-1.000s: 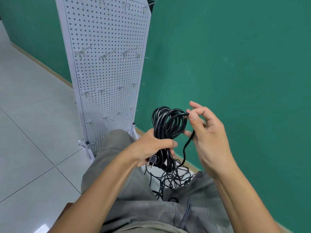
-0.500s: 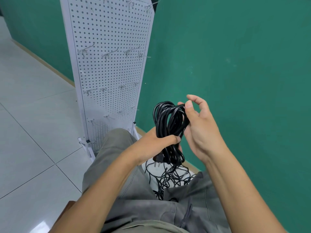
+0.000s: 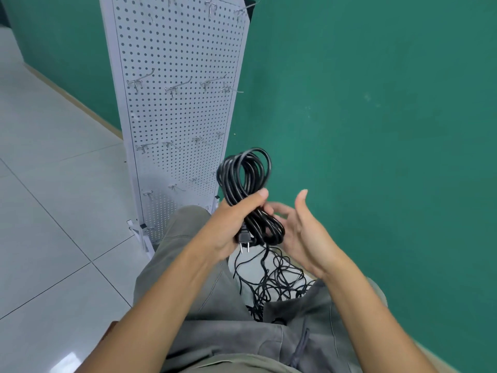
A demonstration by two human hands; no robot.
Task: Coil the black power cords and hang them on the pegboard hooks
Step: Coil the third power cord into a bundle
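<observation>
Green wall behind, white pegboard (image 3: 172,109) standing left of your fingers. Your left hand (image 3: 231,227) grips the coiled power cord (image 3: 247,195) at its waist, plug hanging below; your right hand (image 3: 304,232), fingers loosely spread, holds nothing. Loosen the grip and the unsecured loops could spill into the cord tangle (image 3: 274,281) beneath.

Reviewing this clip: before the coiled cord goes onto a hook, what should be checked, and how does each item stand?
1. Left hand grips the coiled cord: ok.
2. Right hand free, fingers straight beside the coil: ok.
3. Top loop open enough to slip over a hook: ok.
4. Pegboard hooks bare: ok.
5. Coil tied or secured: cannot tell.
6. Loose cords on the floor all coiled: not ok.
</observation>
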